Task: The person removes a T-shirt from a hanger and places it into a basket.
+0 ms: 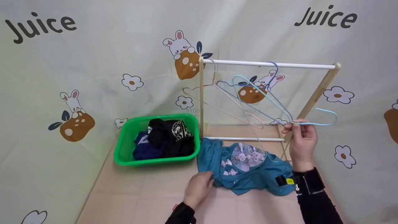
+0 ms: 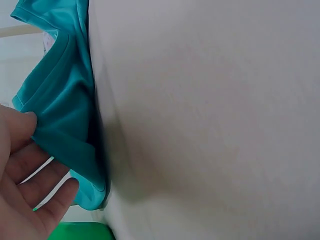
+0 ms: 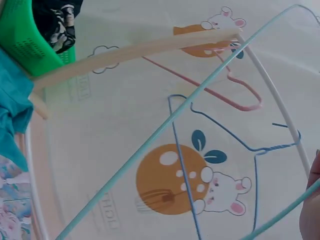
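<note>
A teal shirt [image 1: 214, 165] with a printed picture on its front lies crumpled on the table before the rack. At its near left edge, my left hand [image 1: 198, 188] pinches the fabric; the left wrist view shows the thumb on top of the cloth [image 2: 65, 110] and fingers beneath. My right hand [image 1: 304, 144] is raised at the rack's right post and grips a light blue hanger [image 1: 333, 118] near the base of its hook. The hook points right, and the hanger's long arms [image 3: 151, 142] stretch leftward in front of the rack.
A white-barred rack [image 1: 242, 63] with wooden posts stands at the back. From its top bar hang a pink hanger [image 1: 214, 70] on the left and a dark blue hanger [image 1: 276, 71] further right. A green basket [image 1: 155, 161] left of the shirt holds dark clothes [image 1: 158, 140].
</note>
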Motion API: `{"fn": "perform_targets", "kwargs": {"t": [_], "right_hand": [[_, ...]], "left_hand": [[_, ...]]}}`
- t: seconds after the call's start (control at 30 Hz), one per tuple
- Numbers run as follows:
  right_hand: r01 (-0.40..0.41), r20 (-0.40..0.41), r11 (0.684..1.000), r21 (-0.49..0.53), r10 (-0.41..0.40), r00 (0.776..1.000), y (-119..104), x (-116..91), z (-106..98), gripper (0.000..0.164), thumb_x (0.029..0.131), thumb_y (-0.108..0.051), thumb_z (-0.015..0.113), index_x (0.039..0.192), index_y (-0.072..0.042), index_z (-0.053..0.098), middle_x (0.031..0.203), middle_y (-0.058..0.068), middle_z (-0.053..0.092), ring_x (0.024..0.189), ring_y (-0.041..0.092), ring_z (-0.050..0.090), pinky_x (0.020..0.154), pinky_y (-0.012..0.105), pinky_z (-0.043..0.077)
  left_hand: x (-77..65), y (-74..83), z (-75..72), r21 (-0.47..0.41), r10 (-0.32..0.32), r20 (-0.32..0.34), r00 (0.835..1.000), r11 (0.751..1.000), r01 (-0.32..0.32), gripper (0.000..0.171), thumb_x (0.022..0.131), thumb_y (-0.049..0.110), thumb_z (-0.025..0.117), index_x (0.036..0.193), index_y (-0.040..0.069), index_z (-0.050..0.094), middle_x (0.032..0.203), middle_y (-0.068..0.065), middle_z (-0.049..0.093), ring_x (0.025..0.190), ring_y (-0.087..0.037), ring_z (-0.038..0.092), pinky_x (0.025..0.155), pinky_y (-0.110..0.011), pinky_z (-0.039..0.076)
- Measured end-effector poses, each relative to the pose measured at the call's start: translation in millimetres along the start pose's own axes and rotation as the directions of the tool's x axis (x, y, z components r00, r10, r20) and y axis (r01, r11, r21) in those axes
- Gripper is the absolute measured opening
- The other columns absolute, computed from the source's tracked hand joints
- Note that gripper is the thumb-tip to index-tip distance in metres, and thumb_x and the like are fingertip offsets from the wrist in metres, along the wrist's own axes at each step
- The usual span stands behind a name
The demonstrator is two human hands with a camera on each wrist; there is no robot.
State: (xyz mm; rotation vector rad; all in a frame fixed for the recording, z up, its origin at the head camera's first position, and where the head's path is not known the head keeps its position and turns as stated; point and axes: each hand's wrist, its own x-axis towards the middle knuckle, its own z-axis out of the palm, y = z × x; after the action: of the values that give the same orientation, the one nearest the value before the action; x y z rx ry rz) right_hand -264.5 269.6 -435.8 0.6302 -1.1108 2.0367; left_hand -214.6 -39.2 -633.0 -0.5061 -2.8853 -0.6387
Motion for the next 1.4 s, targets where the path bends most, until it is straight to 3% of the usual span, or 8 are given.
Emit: {"fn": "perform_targets", "kwargs": {"t": [0.27,0.4,0.6,0.87,0.97,1.07,1.2,1.4], "right_hand": [[0.058,-0.046,0.979,-0.195,-0.069,0.997,-7.6,32.4,-5.2,0.013,0.096,0.007,0.056,0.1,0.02,0.056,0.074,0.019,0.063,0.058,0.02,0.059,0.059,0.024,0.051],[0.054,-0.048,0.977,-0.208,-0.065,0.997,-7.3,39.8,-4.9,0.015,0.096,0.006,0.056,0.1,0.02,0.055,0.073,0.018,0.063,0.056,0.02,0.056,0.056,0.022,0.049],[0.086,-0.076,0.986,-0.141,-0.098,0.992,-11.0,46.4,0.5,0.01,0.097,0.01,0.052,0.098,0.019,0.056,0.07,0.02,0.06,0.053,0.02,0.051,0.051,0.023,0.045],[0.036,-0.061,0.964,-0.264,-0.054,0.997,-3.2,53.7,-0.9,0.011,0.097,0.007,0.055,0.099,0.016,0.059,0.073,0.016,0.063,0.055,0.018,0.052,0.053,0.021,0.045],[-0.053,-0.046,0.916,-0.399,0.038,0.998,6.9,56.9,-2.8,0.011,0.098,0.005,0.054,0.101,0.012,0.062,0.075,0.01,0.066,0.057,0.015,0.053,0.055,0.02,0.046],[-0.102,-0.013,0.82,-0.564,0.114,0.993,16.6,64.9,1.9,0.014,0.099,0.001,0.055,0.102,0.01,0.064,0.076,0.004,0.066,0.056,0.012,0.052,0.055,0.019,0.046],[-0.087,0.059,0.672,-0.736,0.191,0.98,25.6,79.4,16.4,0.018,0.1,-0.007,0.057,0.106,0.008,0.064,0.078,0.001,0.066,0.055,0.009,0.052,0.054,0.019,0.044],[-0.078,0.111,0.542,-0.837,0.307,0.945,36.9,103.3,41.4,0.02,0.101,-0.013,0.057,0.107,0.004,0.065,0.084,0.011,0.068,0.057,0.013,0.056,0.054,0.018,0.043]], "left_hand": [[-4.7,-0.6,-0.6,0.016,-0.031,-0.029,0.999,0.999,0.031,0.056,0.088,0.033,0.075,0.136,0.012,0.055,0.13,-0.01,0.059,0.121,-0.027,0.053,0.1,-0.048,0.043],[-9.4,-2.1,3.2,0.041,-0.025,-0.013,1.0,0.999,0.026,0.071,0.085,0.039,0.077,0.143,0.01,0.049,0.14,-0.014,0.052,0.129,-0.032,0.047,0.102,-0.051,0.04],[-13.4,-4.0,6.1,0.049,-0.045,0.023,0.999,0.998,0.044,0.076,0.084,0.042,0.076,0.145,0.008,0.047,0.143,-0.017,0.048,0.132,-0.035,0.043,0.104,-0.052,0.038],[-13.6,-4.0,8.5,0.055,-0.056,0.053,0.997,0.997,0.053,0.079,0.083,0.043,0.077,0.146,0.008,0.046,0.144,-0.017,0.047,0.133,-0.036,0.042,0.106,-0.053,0.037],[-14.5,-2.5,9.8,0.051,-0.056,0.069,0.996,0.997,0.053,0.081,0.082,0.044,0.078,0.146,0.008,0.046,0.145,-0.017,0.047,0.134,-0.035,0.041,0.106,-0.054,0.036],[-15.7,-1.5,11.3,0.049,-0.057,0.085,0.995,0.997,0.053,0.081,0.082,0.045,0.078,0.147,0.009,0.045,0.146,-0.016,0.046,0.135,-0.035,0.041,0.106,-0.054,0.036],[-17.1,-0.4,11.1,0.039,-0.064,0.102,0.993,0.997,0.06,0.082,0.082,0.046,0.077,0.148,0.01,0.044,0.147,-0.016,0.045,0.135,-0.035,0.04,0.107,-0.054,0.034],[-16.9,-0.1,10.3,0.035,-0.069,0.097,0.993,0.997,0.065,0.083,0.082,0.045,0.078,0.149,0.011,0.043,0.147,-0.016,0.044,0.136,-0.035,0.039,0.108,-0.055,0.033]]}}
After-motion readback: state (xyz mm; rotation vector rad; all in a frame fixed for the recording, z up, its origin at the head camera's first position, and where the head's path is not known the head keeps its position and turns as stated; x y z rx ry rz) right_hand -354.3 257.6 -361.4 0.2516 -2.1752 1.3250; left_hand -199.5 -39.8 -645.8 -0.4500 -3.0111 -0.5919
